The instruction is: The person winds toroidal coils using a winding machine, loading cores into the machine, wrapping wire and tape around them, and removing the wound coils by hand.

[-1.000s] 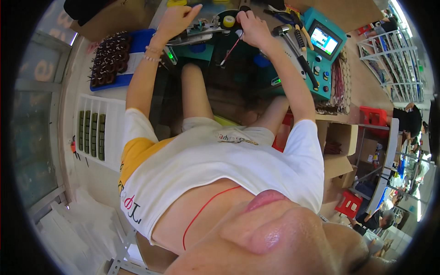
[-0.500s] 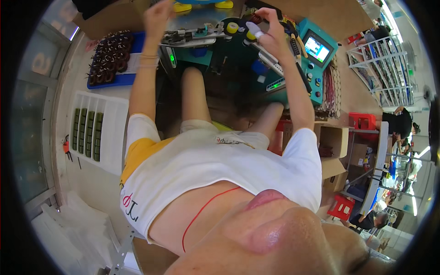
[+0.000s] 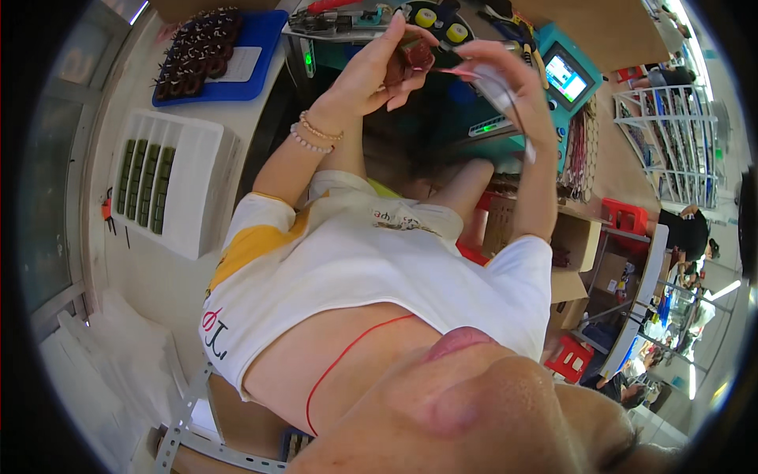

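My left hand is closed around a dark red coil-like piece, held above my lap near the machine's front. Its exact shape is partly hidden by my fingers. Across from it, my right hand has its fingers bent together, with something white wrapped on a finger. From the dark red piece a thin pinkish-red strand stretches to my right fingers, which appear to pinch it. Behind both hands is the machine's dark round plate with a yellow roller on it.
To the left, a blue tray bears several dark brown wound rings; nearer stands a white tray with rows of green blocks. A teal control box with a lit screen is at right, beside hanging red wires. An open cardboard box sits near my right elbow.
Both hands have come down and back from the machine. My left hand has moved right, toward my right hand, and now shows the dark red piece, with the strand stretched between the hands.
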`<act>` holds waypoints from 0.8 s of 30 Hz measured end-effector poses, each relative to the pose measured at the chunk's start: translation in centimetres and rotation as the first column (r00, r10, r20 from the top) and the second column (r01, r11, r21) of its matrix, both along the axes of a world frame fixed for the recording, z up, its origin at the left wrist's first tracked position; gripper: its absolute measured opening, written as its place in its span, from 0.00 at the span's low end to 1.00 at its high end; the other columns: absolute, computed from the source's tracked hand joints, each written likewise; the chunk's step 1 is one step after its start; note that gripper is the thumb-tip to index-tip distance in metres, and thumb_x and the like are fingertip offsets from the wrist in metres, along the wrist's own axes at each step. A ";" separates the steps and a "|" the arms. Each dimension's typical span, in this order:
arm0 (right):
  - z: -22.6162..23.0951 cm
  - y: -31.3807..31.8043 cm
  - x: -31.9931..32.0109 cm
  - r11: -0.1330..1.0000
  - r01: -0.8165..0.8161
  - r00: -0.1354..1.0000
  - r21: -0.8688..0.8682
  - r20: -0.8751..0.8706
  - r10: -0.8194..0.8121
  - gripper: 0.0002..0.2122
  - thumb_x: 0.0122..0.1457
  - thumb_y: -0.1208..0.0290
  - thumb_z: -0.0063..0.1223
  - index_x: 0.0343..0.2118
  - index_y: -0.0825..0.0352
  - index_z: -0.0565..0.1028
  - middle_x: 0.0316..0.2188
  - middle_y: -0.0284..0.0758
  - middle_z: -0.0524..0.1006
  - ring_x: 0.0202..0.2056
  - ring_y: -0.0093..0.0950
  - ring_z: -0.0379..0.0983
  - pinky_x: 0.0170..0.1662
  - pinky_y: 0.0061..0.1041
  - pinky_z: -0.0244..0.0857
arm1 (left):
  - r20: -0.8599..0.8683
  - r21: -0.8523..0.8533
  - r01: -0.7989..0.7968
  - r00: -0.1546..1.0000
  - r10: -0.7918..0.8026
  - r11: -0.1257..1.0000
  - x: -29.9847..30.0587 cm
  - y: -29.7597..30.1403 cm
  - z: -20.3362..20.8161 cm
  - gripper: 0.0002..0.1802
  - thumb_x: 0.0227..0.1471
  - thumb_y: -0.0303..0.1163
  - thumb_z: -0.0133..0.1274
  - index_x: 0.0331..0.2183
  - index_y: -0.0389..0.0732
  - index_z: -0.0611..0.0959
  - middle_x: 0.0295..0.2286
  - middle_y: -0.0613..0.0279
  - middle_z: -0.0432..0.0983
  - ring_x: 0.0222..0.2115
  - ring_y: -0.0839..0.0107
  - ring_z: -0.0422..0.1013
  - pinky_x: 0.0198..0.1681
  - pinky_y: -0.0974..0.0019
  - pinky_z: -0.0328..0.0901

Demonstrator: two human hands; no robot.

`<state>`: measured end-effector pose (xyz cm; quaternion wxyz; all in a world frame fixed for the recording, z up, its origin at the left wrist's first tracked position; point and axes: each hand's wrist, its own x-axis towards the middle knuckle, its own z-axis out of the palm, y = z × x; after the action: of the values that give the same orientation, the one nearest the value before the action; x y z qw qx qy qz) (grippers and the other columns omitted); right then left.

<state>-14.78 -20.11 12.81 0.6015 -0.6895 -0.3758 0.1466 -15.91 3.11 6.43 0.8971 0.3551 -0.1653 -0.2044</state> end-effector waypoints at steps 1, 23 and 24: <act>0.0 -0.4 0.3 0.997 0.067 0.992 -0.029 0.108 -0.063 0.19 0.57 0.81 0.56 0.52 0.66 0.71 0.48 0.34 0.72 0.51 0.26 0.70 0.55 0.25 0.64 | -0.008 0.001 0.000 1.000 0.000 1.000 -0.3 0.1 0.1 0.30 0.66 0.57 0.30 0.43 0.41 0.75 0.26 0.62 0.72 0.16 0.78 0.63 0.11 0.76 0.57; 1.3 3.0 -4.7 0.898 0.284 0.831 -0.336 0.553 -0.056 0.14 0.52 0.77 0.63 0.40 0.66 0.72 0.39 0.36 0.75 0.49 0.33 0.71 0.49 0.27 0.65 | 0.221 0.345 -0.138 0.973 0.063 0.928 -2.8 -3.4 -2.7 0.39 0.61 0.67 0.29 0.29 0.40 0.77 0.20 0.67 0.70 0.08 0.81 0.57 0.10 0.78 0.48; 1.0 2.9 -4.9 0.897 0.289 0.831 -0.335 0.552 -0.061 0.14 0.52 0.77 0.63 0.40 0.66 0.72 0.39 0.36 0.75 0.49 0.33 0.71 0.49 0.27 0.65 | 0.220 0.346 -0.132 0.974 0.057 0.929 -2.9 -3.3 -2.4 0.39 0.61 0.67 0.29 0.29 0.40 0.77 0.20 0.67 0.70 0.08 0.81 0.57 0.10 0.78 0.48</act>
<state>-19.68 -17.17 13.82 0.3298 -0.8441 -0.4215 -0.0311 -18.85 -0.18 4.02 0.8040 0.5397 -0.1999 -0.1495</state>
